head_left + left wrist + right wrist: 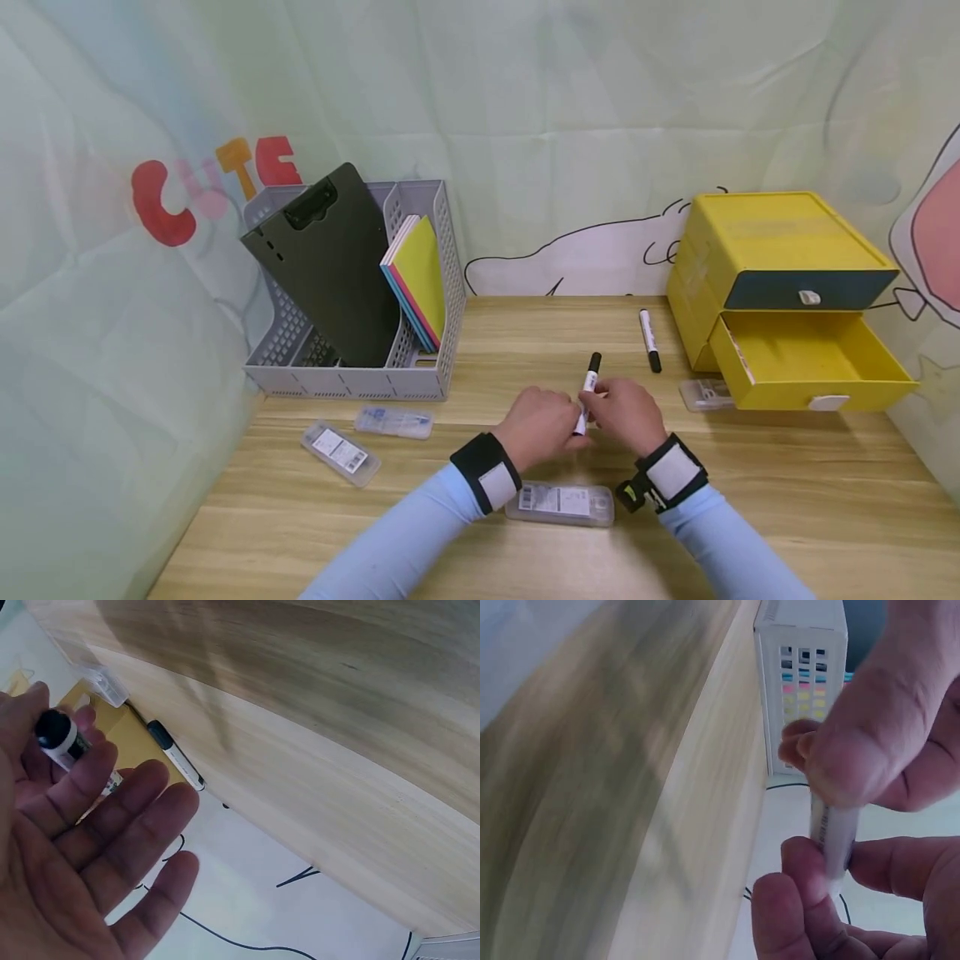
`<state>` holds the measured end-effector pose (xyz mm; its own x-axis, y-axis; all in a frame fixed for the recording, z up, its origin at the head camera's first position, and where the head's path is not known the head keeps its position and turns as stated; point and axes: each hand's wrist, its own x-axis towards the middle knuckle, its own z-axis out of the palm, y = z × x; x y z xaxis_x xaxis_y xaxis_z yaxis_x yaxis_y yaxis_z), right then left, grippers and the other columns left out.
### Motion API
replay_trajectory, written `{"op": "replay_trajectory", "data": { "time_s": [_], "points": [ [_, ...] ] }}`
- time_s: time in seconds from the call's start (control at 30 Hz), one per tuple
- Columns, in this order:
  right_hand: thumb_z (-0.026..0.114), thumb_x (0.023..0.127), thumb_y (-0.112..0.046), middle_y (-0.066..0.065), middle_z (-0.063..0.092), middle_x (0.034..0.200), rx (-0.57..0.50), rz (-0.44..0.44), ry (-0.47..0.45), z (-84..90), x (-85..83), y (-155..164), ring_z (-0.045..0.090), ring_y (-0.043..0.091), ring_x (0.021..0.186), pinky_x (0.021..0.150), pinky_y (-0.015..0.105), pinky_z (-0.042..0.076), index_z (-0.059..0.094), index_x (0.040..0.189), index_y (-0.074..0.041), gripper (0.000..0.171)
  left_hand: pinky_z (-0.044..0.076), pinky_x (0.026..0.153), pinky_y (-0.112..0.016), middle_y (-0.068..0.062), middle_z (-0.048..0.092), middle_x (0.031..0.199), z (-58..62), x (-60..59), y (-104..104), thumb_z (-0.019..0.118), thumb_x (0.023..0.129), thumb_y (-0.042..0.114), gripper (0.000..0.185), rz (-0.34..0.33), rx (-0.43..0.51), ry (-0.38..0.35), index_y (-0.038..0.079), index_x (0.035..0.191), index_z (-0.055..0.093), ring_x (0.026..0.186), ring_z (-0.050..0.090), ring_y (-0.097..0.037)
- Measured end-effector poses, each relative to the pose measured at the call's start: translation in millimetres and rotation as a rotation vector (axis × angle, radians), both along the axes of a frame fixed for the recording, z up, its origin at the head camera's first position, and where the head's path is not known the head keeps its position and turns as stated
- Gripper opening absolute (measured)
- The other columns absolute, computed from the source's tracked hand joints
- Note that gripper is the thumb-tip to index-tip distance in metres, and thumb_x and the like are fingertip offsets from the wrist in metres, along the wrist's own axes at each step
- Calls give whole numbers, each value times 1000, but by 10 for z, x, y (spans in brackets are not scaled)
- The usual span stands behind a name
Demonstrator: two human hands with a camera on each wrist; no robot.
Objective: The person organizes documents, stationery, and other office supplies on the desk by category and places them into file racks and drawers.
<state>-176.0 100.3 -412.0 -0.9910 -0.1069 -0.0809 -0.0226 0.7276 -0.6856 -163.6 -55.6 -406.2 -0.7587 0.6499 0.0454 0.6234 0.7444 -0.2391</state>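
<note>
A white marker (591,380) with a black cap is held upright at a slant between both hands, above the wooden table. My left hand (542,427) pinches its lower part; in the left wrist view that hand's other fingers (161,817) are loosely spread and the marker's black end (54,729) shows beside the thumb. My right hand (624,414) grips the marker from the other side, with thumb and fingertips on the barrel. In the right wrist view, fingers of both hands cover much of the white barrel (832,836). Past the hands lies a second marker (649,340).
A clear case with a white label (560,504) lies in front of the wrists; other clear cases (340,453) lie at left. A grey organizer (348,383) holds a black clipboard (330,258) and notebooks (420,283). The yellow drawer box (795,225) has its lower drawer (813,396) pulled out.
</note>
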Motion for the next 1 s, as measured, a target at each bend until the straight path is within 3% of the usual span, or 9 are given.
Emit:
{"op": "replay_trajectory", "data": {
  "time_s": [0.13,0.27,0.4,0.53,0.7,1.0],
  "points": [
    [58,97,-24,3,63,72,36,7,-22,30,-15,55,56,18,63,53,30,39,72,98,-2,26,46,52,-29,4,59,70,-17,0,-9,52,89,71,56,31,-11,-41,17,85,67,57,52,-11],
    [56,95,-26,3,60,71,99,3,-26,56,-22,126,54,19,62,51,30,36,72,100,-3,29,49,58,-32,1,65,80,-23,-23,-80,49,90,72,62,108,0,-107,15,94,72,66,60,-14],
    [56,94,-29,2,58,67,154,14,0,77,-21,175,52,19,60,49,30,34,74,94,-6,29,52,69,-37,-2,67,87,-29,-73,-195,54,92,66,55,206,-4,-159,14,97,73,78,65,-19],
    [58,93,-29,1,58,67,193,36,40,103,-8,226,51,19,59,48,30,34,75,95,-5,29,51,74,-41,-3,67,85,-43,-123,-326,62,90,61,48,292,-26,-170,14,91,72,80,65,-22],
    [60,92,-26,3,60,70,251,64,94,167,7,308,52,20,58,48,31,37,74,97,-1,29,51,75,-43,-4,67,84,-41,-163,-457,68,88,54,41,351,-30,-171,14,87,71,80,65,-23],
    [55,92,-28,1,54,57,329,20,115,441,53,558,49,21,52,45,31,33,66,71,-11,30,50,82,-46,-6,68,91,23,-182,-505,72,86,51,39,397,-50,-171,14,95,72,87,64,-24]
  ]
}}
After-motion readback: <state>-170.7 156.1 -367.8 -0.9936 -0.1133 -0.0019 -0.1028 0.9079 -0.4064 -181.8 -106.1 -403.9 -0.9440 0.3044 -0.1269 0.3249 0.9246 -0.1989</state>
